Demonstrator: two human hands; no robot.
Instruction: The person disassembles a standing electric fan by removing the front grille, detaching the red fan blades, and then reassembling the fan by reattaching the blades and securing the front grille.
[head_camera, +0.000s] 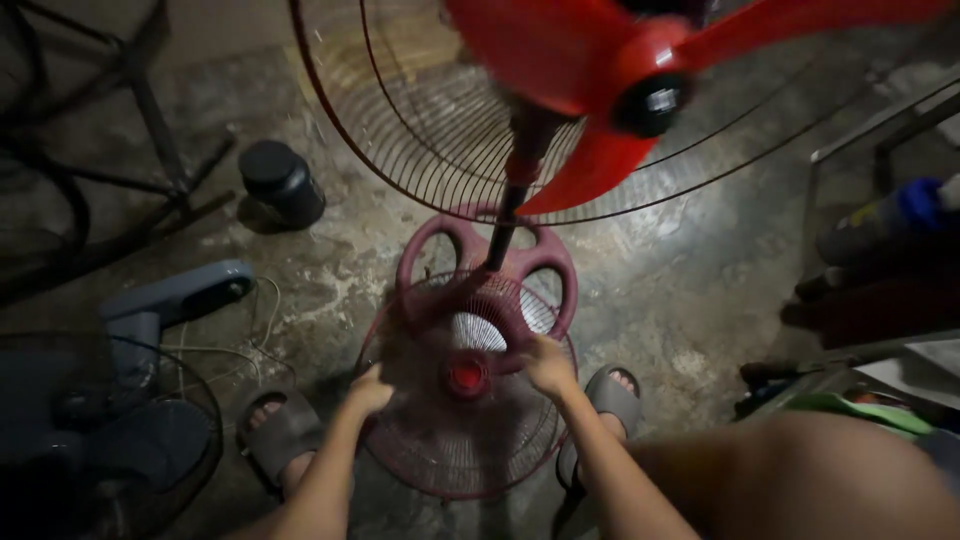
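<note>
— Crimson wire, mostly. Front guard (450, 440) off the fan head, held low and nearly flat, partly over the maroon base (548, 262), between two sandalled feet.

— And up top?

— Red blades (590, 60) bare and on the hub, blurred (from spinning or from camera shake, cannot tell). Rear cage (420, 130) in place behind them. Pole (505, 215) straight down into the base. So: head open at the front, guard in hand, nothing joined to anything yet.

— Hands?

— Left hand (368, 392) at the guard's left rim, fingers curled shut around the wire. Right hand (550, 365) on the upper right of the guard, fingers bent over the spokes; hooked through or only pressed on top, cannot tell.

— Room to move?

— Tight overhead. Lower edge of the rear cage and the lowest blade tip hanging just above the guard, with the pole rising right behind its far rim. Left sandal (280, 432) and right sandal (612, 395) just beside the rim on either side. Further left, a grey fan (150, 310) with its dark cage and a loose pale cord (262, 335) on the floor, near the left foot. Black jar (283, 180) well apart, towards the far left. Right side hemmed by a shelf (880, 130) with a bottle and clutter. Bare concrete floor (690, 290) to the right of the base: most open patch in view.
</note>
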